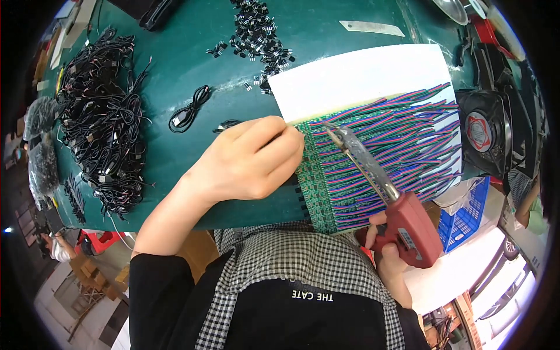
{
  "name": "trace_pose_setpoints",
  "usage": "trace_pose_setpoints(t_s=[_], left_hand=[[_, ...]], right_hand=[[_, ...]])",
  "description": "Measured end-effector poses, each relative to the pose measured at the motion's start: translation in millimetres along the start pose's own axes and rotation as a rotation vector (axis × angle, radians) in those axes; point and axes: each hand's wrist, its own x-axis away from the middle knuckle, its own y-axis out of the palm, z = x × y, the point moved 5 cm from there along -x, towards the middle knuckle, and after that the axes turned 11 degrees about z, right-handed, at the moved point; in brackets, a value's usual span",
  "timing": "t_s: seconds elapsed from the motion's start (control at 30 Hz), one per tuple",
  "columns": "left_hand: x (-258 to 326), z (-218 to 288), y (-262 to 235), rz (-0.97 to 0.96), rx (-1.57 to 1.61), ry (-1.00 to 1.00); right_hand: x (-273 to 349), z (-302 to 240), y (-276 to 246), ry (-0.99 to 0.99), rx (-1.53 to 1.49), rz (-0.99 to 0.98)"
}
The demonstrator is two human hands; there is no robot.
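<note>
Soldering gun [402, 224] gripped in right hand [388, 256], tip over green circuit strip [318, 192] — left hand [251, 163] pinches its edge — a slip could bridge pads or burn fingers.

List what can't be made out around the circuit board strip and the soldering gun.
- Head view: the left hand covers the left edge of the green board strip; whatever its fingertips pinch is hidden.
- The soldering gun tip's contact with the board is too small to tell.
- The right hand is mostly hidden behind the gun's red body.
- The small black parts are too small to identify.
</note>
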Motion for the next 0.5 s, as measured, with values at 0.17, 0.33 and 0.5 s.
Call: trace_pose_setpoints(t_s=[0.17, 0.33, 0.5], left_hand=[[3, 1, 3, -0.039, -0.008, 0.035], [6, 1, 3, -0.034, -0.017, 0.055], [8, 0, 4, -0.016, -0.014, 0.093]], right_hand=[[-1, -2, 4, -0.047, 0.047, -0.016], [0, 7, -9, 0.078, -0.13, -0.115], [5, 12, -18, -0.094, 0.412, -0.067]])
